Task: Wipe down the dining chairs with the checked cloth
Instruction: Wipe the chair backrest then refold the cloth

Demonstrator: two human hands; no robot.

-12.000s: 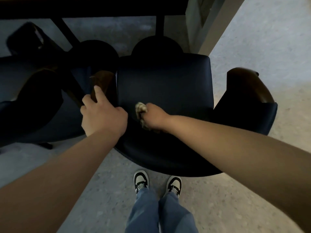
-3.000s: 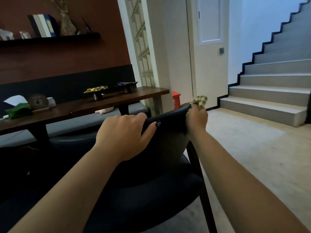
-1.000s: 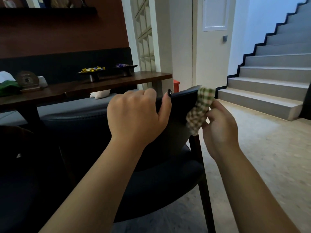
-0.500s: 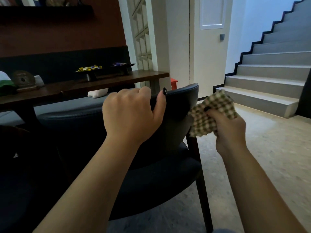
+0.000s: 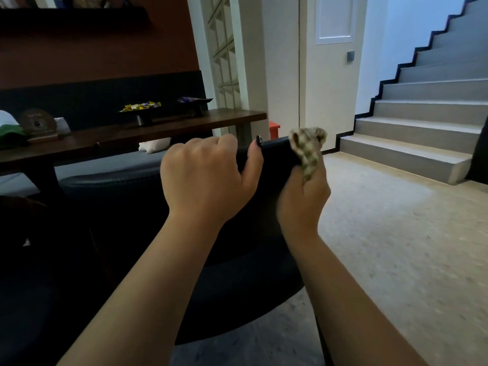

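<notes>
Head view: checked cloth (image 5: 307, 149) bunched above right hand (image 5: 303, 199) grip, against chair-back (image 5: 274, 157) corner.

table (image 5: 184, 128) | candy dish (image 5: 140, 108) on it | stairs (image 5: 422, 122) right

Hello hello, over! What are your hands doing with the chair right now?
Left hand grips the chair backrest top edge. Right hand holds the checked cloth against its right corner. Nothing in the way.
</notes>
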